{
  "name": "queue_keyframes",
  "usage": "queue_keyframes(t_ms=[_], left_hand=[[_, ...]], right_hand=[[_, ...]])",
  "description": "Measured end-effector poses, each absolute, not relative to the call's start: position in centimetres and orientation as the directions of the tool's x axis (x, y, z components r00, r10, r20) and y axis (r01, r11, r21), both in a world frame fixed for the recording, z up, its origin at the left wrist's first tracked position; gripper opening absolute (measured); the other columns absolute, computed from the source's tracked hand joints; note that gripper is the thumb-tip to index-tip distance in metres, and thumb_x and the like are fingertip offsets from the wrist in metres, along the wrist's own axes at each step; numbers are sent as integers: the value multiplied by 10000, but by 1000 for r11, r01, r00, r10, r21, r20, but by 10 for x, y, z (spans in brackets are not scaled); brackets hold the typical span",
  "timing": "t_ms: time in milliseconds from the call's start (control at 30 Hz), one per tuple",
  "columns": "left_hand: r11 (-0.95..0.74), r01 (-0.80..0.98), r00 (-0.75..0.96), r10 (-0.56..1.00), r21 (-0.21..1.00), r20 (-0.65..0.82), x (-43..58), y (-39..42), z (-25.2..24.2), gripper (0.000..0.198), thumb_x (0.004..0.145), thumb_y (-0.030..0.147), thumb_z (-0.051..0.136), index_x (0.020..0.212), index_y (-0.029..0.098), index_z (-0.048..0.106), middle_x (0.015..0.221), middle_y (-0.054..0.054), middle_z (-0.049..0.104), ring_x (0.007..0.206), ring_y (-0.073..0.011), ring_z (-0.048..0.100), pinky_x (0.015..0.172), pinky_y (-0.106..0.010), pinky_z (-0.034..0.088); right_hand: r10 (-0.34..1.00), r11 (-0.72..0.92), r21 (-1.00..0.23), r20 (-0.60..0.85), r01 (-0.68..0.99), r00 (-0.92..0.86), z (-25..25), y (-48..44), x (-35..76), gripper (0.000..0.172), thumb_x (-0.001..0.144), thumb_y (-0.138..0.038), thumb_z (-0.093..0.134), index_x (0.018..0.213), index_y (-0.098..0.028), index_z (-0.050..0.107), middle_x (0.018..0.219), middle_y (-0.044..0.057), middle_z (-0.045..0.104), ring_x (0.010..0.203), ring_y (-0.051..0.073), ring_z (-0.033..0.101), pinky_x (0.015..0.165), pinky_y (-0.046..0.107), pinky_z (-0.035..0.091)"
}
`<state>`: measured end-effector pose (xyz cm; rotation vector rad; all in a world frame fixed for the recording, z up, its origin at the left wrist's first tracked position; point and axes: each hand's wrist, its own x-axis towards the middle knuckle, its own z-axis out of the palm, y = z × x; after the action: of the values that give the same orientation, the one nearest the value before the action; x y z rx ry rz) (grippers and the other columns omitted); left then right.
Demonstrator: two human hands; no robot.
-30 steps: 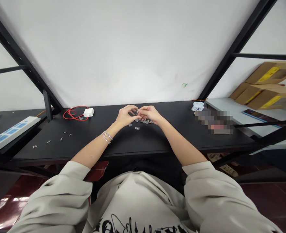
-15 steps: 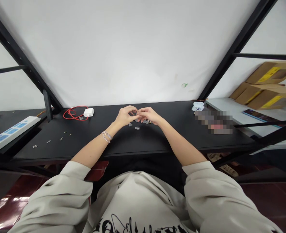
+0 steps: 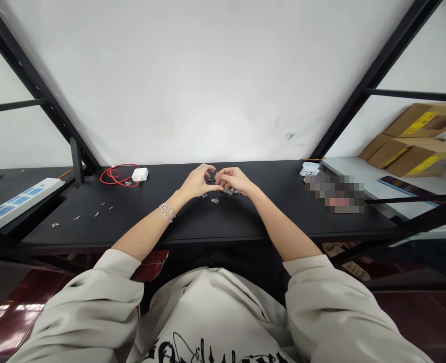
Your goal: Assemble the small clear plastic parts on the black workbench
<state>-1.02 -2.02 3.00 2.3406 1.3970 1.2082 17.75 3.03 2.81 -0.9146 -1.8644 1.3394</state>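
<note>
Both bare hands meet low over a black desk (image 3: pixel 150 224), the left hand (image 3: pixel 197 182) and the right hand (image 3: pixel 236 180) curled with their fingertips together just above a loose scatter of small clear parts (image 3: pixel 215 200). Something tiny shows between the fingertips, but it is too small to tell what it is or which hand grips it. Judging by how things lie, much looks left to do: the parts sit loose around the hands, and a row of small pieces (image 3: pixel 77 218) lies further left. A red cable (image 3: pixel 113 174) and a white charger (image 3: pixel 140 174) sit beyond the left hand. No writing can be read: the cardboard boxes (image 3: pixel 421 121) carry yellow labels, and the sweatshirt (image 3: pixel 215 322) has ornate black lettering, cut off by the view.
</note>
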Motion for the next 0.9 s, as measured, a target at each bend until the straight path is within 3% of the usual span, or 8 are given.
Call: queue_keyframes(t_ms=[67, 167, 267, 367, 533, 700, 800, 900], left_hand=[[-552, 689, 262, 794, 470, 548, -11, -23, 32, 720, 563, 535, 860, 1123, 161, 604, 1018, -70, 634, 780, -154, 587, 694, -291, 493], [-599, 646, 458, 800, 473, 388, -11, -26, 34, 563, 586, 585, 826, 912, 156, 666, 839, -33, 614, 691, -133, 541, 637, -264, 446], [-612, 618, 588, 776, 494, 226, -11, -25, 32, 519, 573, 557, 842, 880, 162, 706, 754, -8, 596, 627, -113, 519, 595, -246, 418], [-628, 608, 639, 750, 486, 170, -11, -21, 27, 439, 612, 481, 847, 907, 176, 736, 779, -13, 611, 631, -109, 544, 605, -239, 430], [-604, 602, 642, 755, 523, 132, -13, -16, 21, 294, 712, 395, 794, 890, 165, 746, 775, -30, 659, 619, -115, 600, 627, -238, 471], [-578, 566, 603, 776, 587, 183, -14, -16, 18, 243, 775, 343, 727, 914, 144, 734, 795, -50, 693, 593, -111, 625, 605, -227, 501], [-614, 537, 528, 780, 578, 337, -11, -18, 19, 185, 792, 273, 686, 927, 151, 725, 835, -48, 706, 602, -101, 626, 616, -224, 513], [-649, 526, 415, 760, 550, 500, -9, -20, 21, 169, 809, 215, 639, 951, 158, 710, 920, -51, 709, 599, -86, 622, 608, -218, 511]], right_hand=[[901, 327, -899, 203, 290, -384, 27, 37, 182, 183, 850, -333, 660, 813, -154, 649, 779, 84, 736, 594, 147, 654, 522, 228, 494], [914, 398, -695, 359, 599, -190, 26, 46, 191, 185, 829, -342, 686, 795, -160, 674, 804, 89, 742, 756, 195, 700, 701, 271, 525], [942, 311, -579, 292, 753, -165, 24, 51, 197, 178, 807, -343, 707, 796, -166, 690, 849, 98, 748, 836, 220, 703, 754, 286, 516], [970, 241, -521, 145, 819, -193, 22, 52, 197, 157, 770, -320, 738, 767, -171, 690, 814, 95, 747, 800, 226, 704, 709, 280, 512], [974, 208, -535, 40, 819, -221, 19, 53, 193, 147, 745, -294, 754, 808, -175, 695, 746, 65, 736, 600, 179, 671, 596, 259, 495], [965, 262, -560, 139, 786, -223, 18, 52, 192, 170, 721, -284, 775, 829, -178, 697, 821, 60, 740, 747, 180, 687, 684, 249, 505], [940, 339, -611, 235, 715, -246, 23, 45, 189, 142, 753, -277, 752, 828, -170, 695, 834, 59, 739, 758, 170, 680, 691, 245, 508], [910, 346, -806, 164, 480, -380, 28, 36, 184, 199, 884, -350, 632, 873, -161, 694, 762, 58, 723, 557, 123, 620, 511, 220, 477]])
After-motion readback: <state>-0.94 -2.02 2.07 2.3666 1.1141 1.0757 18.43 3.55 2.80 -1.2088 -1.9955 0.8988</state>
